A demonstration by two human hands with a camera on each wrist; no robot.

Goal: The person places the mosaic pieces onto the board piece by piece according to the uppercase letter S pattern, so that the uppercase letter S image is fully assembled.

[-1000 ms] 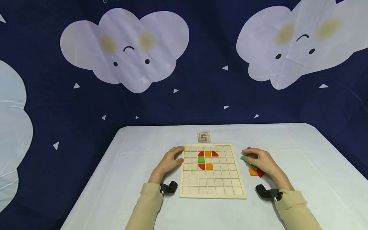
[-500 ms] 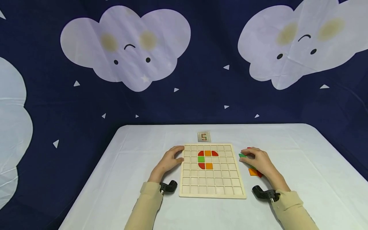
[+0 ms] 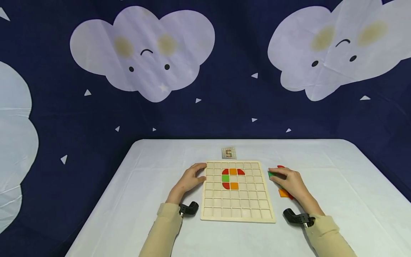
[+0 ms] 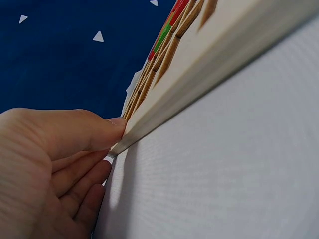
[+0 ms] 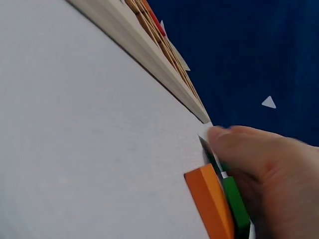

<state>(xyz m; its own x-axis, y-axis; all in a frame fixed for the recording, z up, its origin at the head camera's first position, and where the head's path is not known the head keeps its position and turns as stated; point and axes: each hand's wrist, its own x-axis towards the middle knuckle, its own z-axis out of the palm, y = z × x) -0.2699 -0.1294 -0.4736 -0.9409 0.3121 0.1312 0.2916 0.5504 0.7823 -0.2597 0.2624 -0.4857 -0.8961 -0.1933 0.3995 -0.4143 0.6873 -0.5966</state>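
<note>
A light wooden grid board (image 3: 239, 203) lies on the table, with red, orange and green tiles set in its upper squares. My left hand (image 3: 189, 179) rests at the board's left edge. In the left wrist view, its thumb (image 4: 94, 132) touches the rim and the other fingers lie lower beside it. Right of the board, my right hand (image 3: 290, 181) pinches a green tile (image 3: 270, 174) between thumb and fingertips. Beneath that hand lie an orange tile (image 3: 283, 193), another green tile (image 5: 235, 204) and red tiles (image 3: 280, 166), partly hidden.
A small card (image 3: 229, 153) with an S-shaped pattern on a grid lies behind the board. White cloth covers the table (image 3: 128, 214). A dark blue curtain (image 3: 224, 117) with clouds hangs behind the table's far edge.
The green tile in my right hand has turned at the fingertips, and the hand has shifted slightly. My left hand keeps its place at the board. The head view has moved a little.
</note>
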